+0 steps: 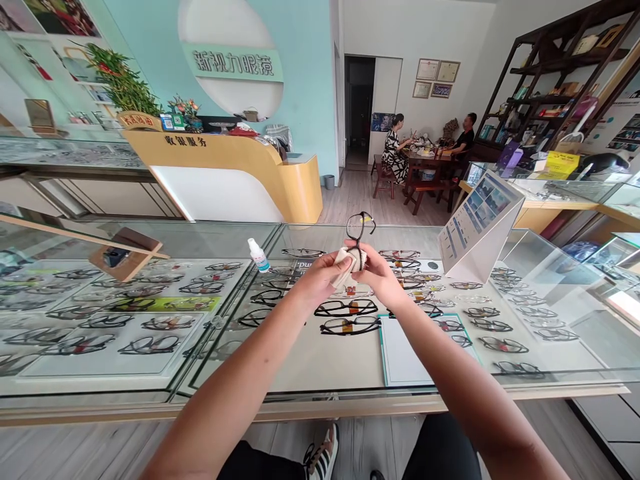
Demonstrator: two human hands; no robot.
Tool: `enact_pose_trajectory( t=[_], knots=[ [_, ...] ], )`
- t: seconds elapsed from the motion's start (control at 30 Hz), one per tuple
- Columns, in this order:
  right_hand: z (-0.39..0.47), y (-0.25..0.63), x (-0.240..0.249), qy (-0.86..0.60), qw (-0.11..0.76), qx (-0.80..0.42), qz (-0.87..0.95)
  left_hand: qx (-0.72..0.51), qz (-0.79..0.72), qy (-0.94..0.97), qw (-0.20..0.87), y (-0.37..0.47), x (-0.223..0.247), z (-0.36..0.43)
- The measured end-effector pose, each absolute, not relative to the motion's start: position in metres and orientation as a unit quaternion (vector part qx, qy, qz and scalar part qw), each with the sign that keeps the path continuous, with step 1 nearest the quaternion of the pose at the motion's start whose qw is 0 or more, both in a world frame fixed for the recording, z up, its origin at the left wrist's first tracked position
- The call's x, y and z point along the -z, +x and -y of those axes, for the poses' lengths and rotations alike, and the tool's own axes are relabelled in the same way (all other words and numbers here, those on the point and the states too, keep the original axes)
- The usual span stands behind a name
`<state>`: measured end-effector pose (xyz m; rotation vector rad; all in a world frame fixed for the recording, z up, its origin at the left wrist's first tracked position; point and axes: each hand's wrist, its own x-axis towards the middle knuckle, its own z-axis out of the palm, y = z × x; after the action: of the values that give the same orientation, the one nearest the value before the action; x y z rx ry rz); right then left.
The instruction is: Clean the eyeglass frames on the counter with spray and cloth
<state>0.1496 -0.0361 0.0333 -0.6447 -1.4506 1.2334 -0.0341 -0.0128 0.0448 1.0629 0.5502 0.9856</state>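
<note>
Dark-framed eyeglasses point(361, 229) are held up on end over the glass counter, one lens at the top. A cream cleaning cloth point(345, 257) is bunched around their lower part. My left hand point(326, 269) is closed, pinching the cloth against the lower lens. With its fingers closed on the frame, my right hand point(376, 270) steadies the glasses from the other side. The lower lens is mostly hidden by cloth and fingers. To the left of my hands, a white spray bottle point(259, 256) stands on the counter.
Rows of eyeglasses point(346, 307) lie inside the glass display counter point(320, 393). A wooden stand point(127, 253) sits on the left, a white information board point(480, 227) on the right. Beyond are a reception desk point(220, 170) and two people seated at a table point(425, 157).
</note>
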Motion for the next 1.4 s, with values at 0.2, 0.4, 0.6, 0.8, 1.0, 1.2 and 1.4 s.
enact_pose_trajectory(
  t=[0.2,0.4,0.6,0.8,1.0,1.2,1.4],
  knots=[
    [0.027,0.162,-0.036,-0.24,0.501,-0.534,0.637,-0.44,-0.246,0.475,0.721,-0.039,-0.045,0.01],
    [0.026,0.167,-0.033,-0.218,0.457,-0.538,0.674,-0.431,-0.243,0.471,0.73,-0.044,-0.044,0.006],
    [0.024,0.163,-0.033,-0.205,0.47,-0.53,0.676,-0.41,-0.235,0.493,0.73,-0.046,-0.045,0.005],
    [0.025,0.164,-0.032,-0.208,0.474,-0.542,0.662,-0.368,-0.228,0.541,0.721,-0.052,-0.051,0.005],
    [0.026,0.166,-0.032,-0.215,0.466,-0.539,0.668,-0.353,-0.243,0.578,0.695,-0.055,-0.052,0.004],
    [0.026,0.166,-0.031,-0.235,0.461,-0.511,0.687,-0.377,-0.268,0.559,0.688,-0.049,-0.051,0.007],
    [0.029,0.164,-0.031,-0.269,0.464,-0.459,0.708,-0.419,-0.287,0.563,0.652,-0.039,-0.05,0.015]
  ],
)
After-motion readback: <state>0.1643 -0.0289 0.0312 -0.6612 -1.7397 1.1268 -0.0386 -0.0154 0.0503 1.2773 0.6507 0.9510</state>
